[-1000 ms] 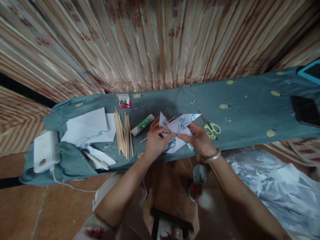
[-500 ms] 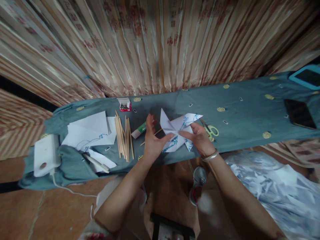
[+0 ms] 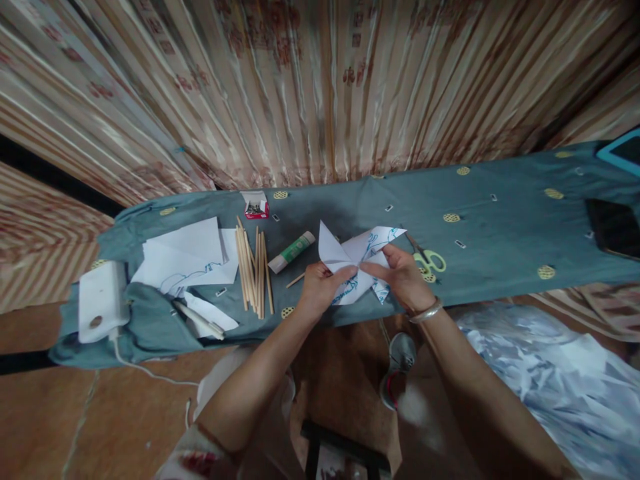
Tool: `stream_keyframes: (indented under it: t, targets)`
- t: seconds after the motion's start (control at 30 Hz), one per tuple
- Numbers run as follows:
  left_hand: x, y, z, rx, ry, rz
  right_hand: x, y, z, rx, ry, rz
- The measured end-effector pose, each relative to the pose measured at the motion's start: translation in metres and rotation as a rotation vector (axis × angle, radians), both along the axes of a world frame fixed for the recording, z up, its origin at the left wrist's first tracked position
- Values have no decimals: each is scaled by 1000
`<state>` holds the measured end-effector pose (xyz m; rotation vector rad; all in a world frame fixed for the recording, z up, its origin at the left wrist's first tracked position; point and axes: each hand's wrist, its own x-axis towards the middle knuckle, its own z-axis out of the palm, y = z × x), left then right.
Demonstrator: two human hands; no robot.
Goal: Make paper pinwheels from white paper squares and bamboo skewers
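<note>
A folded white paper pinwheel (image 3: 357,257) with blue drawn lines lies at the near edge of a long table under a blue-grey cloth (image 3: 490,230). My left hand (image 3: 320,290) pinches its centre from the left, fingers closed on the paper. My right hand (image 3: 403,277), with a silver bangle at the wrist, grips the pinwheel's right side, its fingers meeting the left hand's at the middle. A thin wooden stick (image 3: 296,281) lies just left of my left hand.
Left of the pinwheel lie a green glue stick (image 3: 293,251), a bundle of wooden sticks (image 3: 254,270), white paper sheets (image 3: 187,257), a small pin box (image 3: 256,205) and a white device (image 3: 100,310). Yellow-handled scissors (image 3: 426,257) lie right; a dark phone (image 3: 613,227) is far right.
Half a second ago my left hand was open and lifted off the paper; now it has closed on the pinwheel's centre again. My right hand has kept its hold.
</note>
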<state>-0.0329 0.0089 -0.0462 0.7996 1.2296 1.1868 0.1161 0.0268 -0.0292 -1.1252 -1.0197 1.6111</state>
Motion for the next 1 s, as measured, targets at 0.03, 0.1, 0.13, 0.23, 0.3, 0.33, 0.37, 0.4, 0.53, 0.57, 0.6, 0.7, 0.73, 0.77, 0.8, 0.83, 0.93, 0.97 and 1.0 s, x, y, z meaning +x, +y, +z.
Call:
stream_keyframes:
  t: [0.03,0.1,0.13,0.23,0.3,0.33,0.37,0.4,0.53,0.57,0.6,0.7,0.73,0.77,0.8,0.83,0.93,0.97,1.0]
  targets:
    - [0,0,0,-3,2,3,0,0,-1,0,-4,3]
    - [0,0,-1,-7,5,7,1,0,-2,8,-13,9]
    - [0,0,-1,-6,4,8,2,0,-3,16,-17,13]
    - [1,0,-2,-6,-3,10,2,0,-5,22,-27,22]
    - [1,0,-2,-12,2,12,2,0,-5,19,-18,27]
    - [1,0,-2,-16,7,12,2,0,-4,19,-11,27]
    - [2,0,-2,-19,10,10,1,0,-4,20,-3,25]
    - [2,-1,-1,-21,12,9,1,0,-3,19,4,23]
    - [1,-3,2,-38,-15,21,0,-1,0,-20,21,24]
    - [1,-3,4,-50,-32,25,0,-1,1,-25,23,27]
    - [2,-3,5,-64,-49,29,0,-1,1,-22,25,29]
    - [2,-4,9,-106,-91,34,1,-1,1,-5,29,31]
    - [2,-5,10,-112,-103,36,1,-1,1,-3,29,30]
    - [3,-5,10,-115,-115,39,1,-1,1,-5,29,29]
    - [3,-5,10,-116,-128,40,1,-1,0,-10,29,28]
    - [3,-5,10,-115,-138,40,1,-1,0,-13,29,26]
    - [4,-4,9,-113,-156,37,1,-1,0,-20,28,28]
    - [4,-4,8,-114,-158,38,1,-1,0,-20,27,30]
    - [4,-4,8,-115,-160,42,1,-1,0,-19,27,30]
